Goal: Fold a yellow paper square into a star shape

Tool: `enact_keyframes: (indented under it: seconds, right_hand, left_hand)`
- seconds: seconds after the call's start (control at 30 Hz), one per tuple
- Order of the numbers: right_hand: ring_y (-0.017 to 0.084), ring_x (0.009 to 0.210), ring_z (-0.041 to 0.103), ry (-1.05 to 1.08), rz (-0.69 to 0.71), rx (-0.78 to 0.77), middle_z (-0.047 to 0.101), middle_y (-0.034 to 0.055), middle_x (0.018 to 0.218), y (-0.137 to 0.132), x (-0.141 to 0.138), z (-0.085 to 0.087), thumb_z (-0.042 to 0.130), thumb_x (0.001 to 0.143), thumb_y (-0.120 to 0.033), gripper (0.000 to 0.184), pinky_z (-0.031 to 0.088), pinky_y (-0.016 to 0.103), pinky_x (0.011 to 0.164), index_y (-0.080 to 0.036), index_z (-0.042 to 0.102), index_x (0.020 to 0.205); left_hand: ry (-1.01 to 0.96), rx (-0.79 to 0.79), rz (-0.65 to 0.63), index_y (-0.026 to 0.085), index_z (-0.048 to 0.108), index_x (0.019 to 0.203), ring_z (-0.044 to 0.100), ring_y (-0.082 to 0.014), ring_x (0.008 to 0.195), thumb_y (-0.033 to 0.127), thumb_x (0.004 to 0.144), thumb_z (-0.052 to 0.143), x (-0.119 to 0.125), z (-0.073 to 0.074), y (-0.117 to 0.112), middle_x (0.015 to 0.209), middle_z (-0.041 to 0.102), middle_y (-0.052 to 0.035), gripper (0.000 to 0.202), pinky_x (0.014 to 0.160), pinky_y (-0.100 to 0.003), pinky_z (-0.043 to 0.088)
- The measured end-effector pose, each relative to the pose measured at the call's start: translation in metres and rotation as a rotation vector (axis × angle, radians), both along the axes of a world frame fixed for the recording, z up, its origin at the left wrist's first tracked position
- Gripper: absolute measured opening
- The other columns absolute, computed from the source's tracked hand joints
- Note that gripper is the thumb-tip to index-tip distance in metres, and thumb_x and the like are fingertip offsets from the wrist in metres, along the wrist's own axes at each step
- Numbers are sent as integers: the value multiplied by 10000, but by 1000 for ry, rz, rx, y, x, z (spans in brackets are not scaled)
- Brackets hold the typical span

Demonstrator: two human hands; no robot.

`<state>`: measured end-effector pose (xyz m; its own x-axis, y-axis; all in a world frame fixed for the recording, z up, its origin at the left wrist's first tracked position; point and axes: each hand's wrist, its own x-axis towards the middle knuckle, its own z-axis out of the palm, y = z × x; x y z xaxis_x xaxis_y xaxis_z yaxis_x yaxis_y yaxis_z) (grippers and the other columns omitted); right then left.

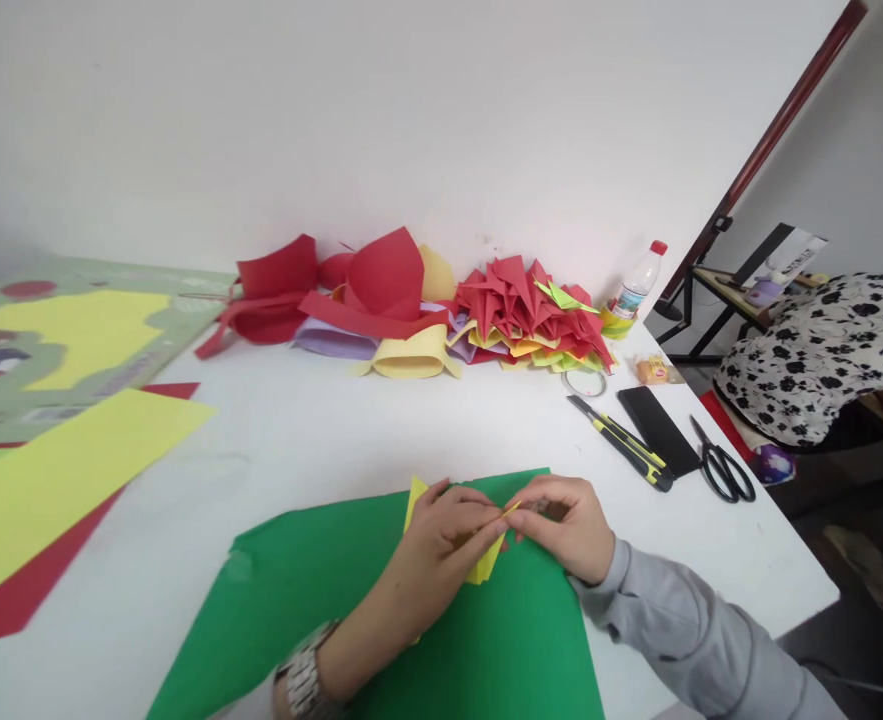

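Note:
A folded piece of yellow paper [488,562] is between my two hands, above a large green sheet [321,570]. My left hand [445,535] lies across the paper and grips it, hiding much of its middle. Part of the paper sticks up behind the left fingers. My right hand [565,525] pinches a pointed corner of the same paper between thumb and fingers, close to the left fingertips.
A utility knife [625,445], a black flat case [658,432] and black scissors [722,465] lie at the right. Along the wall are folded red paper shapes [523,300] and a bottle [636,285]. Yellow sheets [73,480] lie left. A person in a patterned garment [823,350] is beyond the table.

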<state>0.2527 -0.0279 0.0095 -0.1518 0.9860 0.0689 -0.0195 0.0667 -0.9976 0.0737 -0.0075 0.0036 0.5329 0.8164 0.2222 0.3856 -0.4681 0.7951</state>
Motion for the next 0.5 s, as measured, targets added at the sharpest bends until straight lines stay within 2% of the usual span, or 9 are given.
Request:
enact_keyframes:
  seconds: [0.13,0.37,0.5]
  right_hand:
    - [150,522,646,-50,-10,11,648,13,622,0,0,-3,757,754,-485,316,501,256,504,-180,702,689]
    - [142,542,627,-99,22,71,635,8,616,0,2,2,687,820,-518,358,486,272,558,-193,696,670]
    - [142,544,609,-57,17,11,641,8,620,1,2,1,662,796,-618,435,495,277,561,-192,690,715]
  left_hand:
    - [-8,11,-8,280,663,645,665,-186,809,384,920,478,1,0,0,638,685,65,347,1000,-416,387]
    - [1,7,-21,294,683,684,668,-189,826,397,922,470,0,-3,-1,655,697,64,335,1026,-431,375]
    - [-8,-21,-14,293,674,674,672,-192,841,400,919,465,1,-4,-1,672,709,60,339,1049,-447,354]
